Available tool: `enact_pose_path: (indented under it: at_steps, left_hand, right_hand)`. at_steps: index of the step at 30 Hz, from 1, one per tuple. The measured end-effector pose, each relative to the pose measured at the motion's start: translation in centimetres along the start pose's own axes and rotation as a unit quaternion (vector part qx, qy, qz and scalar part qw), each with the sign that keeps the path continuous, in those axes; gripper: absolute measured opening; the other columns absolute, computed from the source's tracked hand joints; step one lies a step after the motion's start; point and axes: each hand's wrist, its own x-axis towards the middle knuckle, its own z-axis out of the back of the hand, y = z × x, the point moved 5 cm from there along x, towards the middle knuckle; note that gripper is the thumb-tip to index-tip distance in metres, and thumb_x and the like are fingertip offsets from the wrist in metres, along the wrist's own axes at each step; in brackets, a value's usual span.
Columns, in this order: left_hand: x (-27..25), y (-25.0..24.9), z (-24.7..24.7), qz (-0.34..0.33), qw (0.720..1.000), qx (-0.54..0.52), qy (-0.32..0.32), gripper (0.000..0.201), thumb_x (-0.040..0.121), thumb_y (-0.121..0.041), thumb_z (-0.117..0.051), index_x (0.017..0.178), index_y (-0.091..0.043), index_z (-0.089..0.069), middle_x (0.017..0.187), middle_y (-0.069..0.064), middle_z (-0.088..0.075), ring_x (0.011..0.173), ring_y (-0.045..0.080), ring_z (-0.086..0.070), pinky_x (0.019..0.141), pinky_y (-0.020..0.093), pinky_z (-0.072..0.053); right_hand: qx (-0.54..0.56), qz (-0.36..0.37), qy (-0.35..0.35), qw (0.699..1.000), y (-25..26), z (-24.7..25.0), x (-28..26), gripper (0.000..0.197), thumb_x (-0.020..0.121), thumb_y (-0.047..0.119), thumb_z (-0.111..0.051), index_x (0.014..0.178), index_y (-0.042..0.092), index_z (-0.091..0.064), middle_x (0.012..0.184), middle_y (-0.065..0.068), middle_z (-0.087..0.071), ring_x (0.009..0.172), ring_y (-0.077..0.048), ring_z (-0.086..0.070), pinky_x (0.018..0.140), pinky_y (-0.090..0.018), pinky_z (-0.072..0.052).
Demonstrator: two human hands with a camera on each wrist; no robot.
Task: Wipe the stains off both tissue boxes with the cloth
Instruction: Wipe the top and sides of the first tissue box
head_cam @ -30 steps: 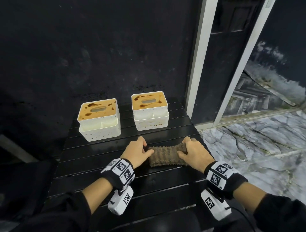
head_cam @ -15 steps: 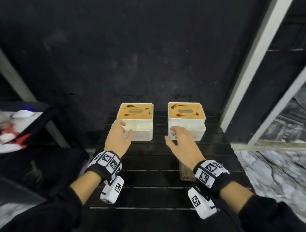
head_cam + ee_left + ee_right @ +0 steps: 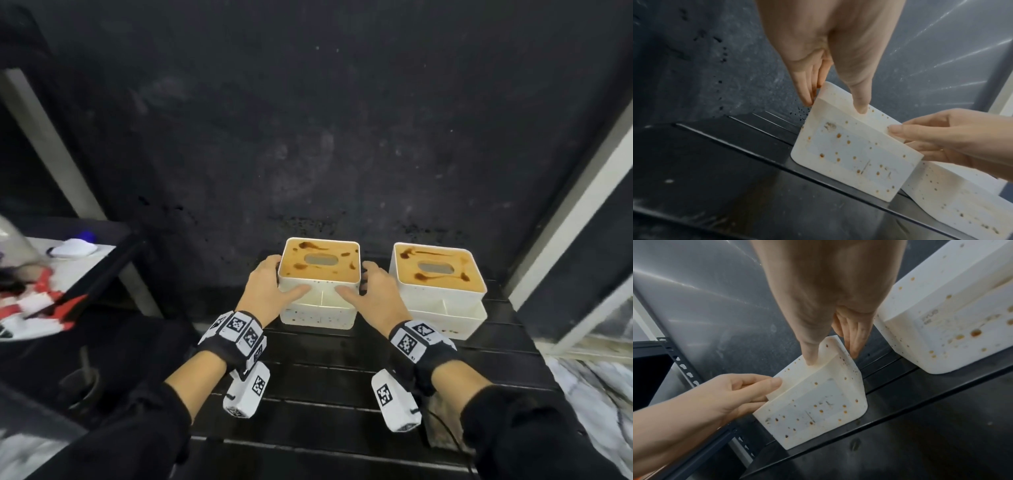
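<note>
Two white tissue boxes with orange tops and dark brown stains stand at the back of a black slatted table. My left hand point(image 3: 279, 279) grips the left side of the left tissue box point(image 3: 320, 274), thumb on its front face. My right hand point(image 3: 356, 282) grips the same box's right side, thumb also on the front. The wrist views show my left hand point(image 3: 834, 100) and right hand point(image 3: 832, 352) clasping the spotted box point(image 3: 855, 155) point(image 3: 818, 402). The right tissue box point(image 3: 438, 277) point(image 3: 941, 313) stands untouched beside it. The brown cloth point(image 3: 436, 423) lies on the table, mostly hidden under my right forearm.
The black slatted table point(image 3: 325, 387) backs onto a dark speckled wall. A white frame post point(image 3: 565, 219) rises at the right, with marble floor point(image 3: 589, 394) below it. A shelf with white and red clutter point(image 3: 41, 291) sits at the left.
Both hands let go of the cloth, reached forward, and now clasp the left tissue box from both sides. The cloth stays on the table near me.
</note>
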Motion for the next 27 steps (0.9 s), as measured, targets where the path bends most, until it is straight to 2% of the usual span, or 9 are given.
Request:
enact_pose_path:
  at_steps: [3, 9, 12, 15, 17, 22, 25, 27]
  left_hand:
    - [0.5, 0.4, -0.2, 0.003, 1.0, -0.009, -0.01, 0.058, 0.086, -0.033, -0.087, 0.134, -0.022, -0.057, 0.127, -0.002, -0.067, 0.116, 0.016, -0.065, 0.099, 0.034, -0.054]
    - [0.1, 0.2, -0.1, 0.013, 0.999, -0.019, -0.026, 0.055, 0.086, -0.031, -0.087, 0.133, -0.022, -0.06, 0.127, -0.001, -0.068, 0.117, 0.017, -0.064, 0.099, 0.034, -0.053]
    - [-1.4, -0.2, 0.0, 0.026, 0.999, -0.023, -0.013, 0.057, 0.084, -0.03, -0.088, 0.133, -0.023, -0.06, 0.127, -0.001, -0.068, 0.118, 0.017, -0.065, 0.101, 0.037, -0.056]
    - [-3.7, -1.2, 0.4, 0.026, 1.0, 0.0, 0.002, 0.055, 0.082, -0.032, -0.09, 0.128, -0.024, -0.061, 0.124, -0.002, -0.069, 0.115, 0.016, -0.067, 0.101, 0.04, -0.058]
    - [-5.8, -2.1, 0.7, 0.023, 1.0, 0.017, 0.01, 0.054, 0.082, -0.033, -0.09, 0.126, -0.023, -0.062, 0.122, -0.003, -0.069, 0.111, 0.014, -0.067, 0.098, 0.038, -0.059]
    - [-11.4, -3.7, 0.9, 0.017, 0.999, 0.042, 0.021, 0.055, 0.081, -0.039, -0.09, 0.126, -0.022, -0.063, 0.12, -0.004, -0.071, 0.107, 0.013, -0.069, 0.096, 0.039, -0.06]
    - [-14.4, -4.0, 0.5, 0.023, 0.999, 0.042, 0.026, 0.059, 0.081, -0.041, -0.089, 0.13, -0.021, -0.062, 0.121, -0.003, -0.07, 0.108, 0.014, -0.068, 0.097, 0.041, -0.061]
    - [-16.0, -3.9, 0.3, 0.026, 0.998, 0.044, 0.027, 0.062, 0.08, -0.043, -0.089, 0.131, -0.02, -0.061, 0.121, -0.002, -0.07, 0.107, 0.016, -0.069, 0.096, 0.044, -0.061]
  right_hand:
    - [0.019, 0.013, -0.007, 1.0, -0.2, -0.5, 0.1, 0.05, 0.088, 0.047, -0.072, 0.128, 0.024, -0.054, 0.121, 0.002, -0.061, 0.11, -0.016, -0.059, 0.097, -0.042, -0.055]
    - [0.032, 0.017, -0.009, 0.999, 0.3, -0.5, -0.2, 0.042, 0.089, 0.045, -0.072, 0.124, 0.027, -0.057, 0.12, 0.002, -0.062, 0.106, -0.013, -0.059, 0.095, -0.04, -0.055]
    - [0.04, 0.017, -0.003, 0.999, 0.2, -0.1, -1.7, 0.041, 0.089, 0.044, -0.072, 0.122, 0.028, -0.057, 0.121, 0.002, -0.062, 0.106, -0.013, -0.06, 0.093, -0.035, -0.054]
    - [0.045, 0.012, 0.008, 0.999, -0.1, 0.7, -4.5, 0.041, 0.09, 0.043, -0.072, 0.124, 0.026, -0.056, 0.12, 0.003, -0.062, 0.106, -0.011, -0.06, 0.091, -0.03, -0.053]
    - [0.059, 0.014, 0.017, 0.998, -0.2, 1.5, -6.9, 0.04, 0.09, 0.043, -0.072, 0.122, 0.026, -0.057, 0.118, 0.005, -0.063, 0.105, -0.008, -0.06, 0.089, -0.028, -0.054]
    - [0.094, 0.018, 0.042, 0.994, -1.0, 3.4, -12.7, 0.037, 0.089, 0.04, -0.074, 0.12, 0.029, -0.058, 0.116, 0.01, -0.068, 0.105, -0.006, -0.064, 0.093, -0.034, -0.057]
    - [0.079, 0.024, 0.038, 0.996, -1.9, 3.8, -15.4, 0.037, 0.088, 0.042, -0.075, 0.119, 0.031, -0.058, 0.115, 0.011, -0.068, 0.102, -0.006, -0.065, 0.091, -0.032, -0.058]
    - [0.072, 0.038, 0.039, 0.996, -2.3, 3.9, -16.9, 0.04, 0.089, 0.042, -0.073, 0.124, 0.03, -0.058, 0.117, 0.013, -0.067, 0.104, -0.004, -0.065, 0.092, -0.03, -0.058]
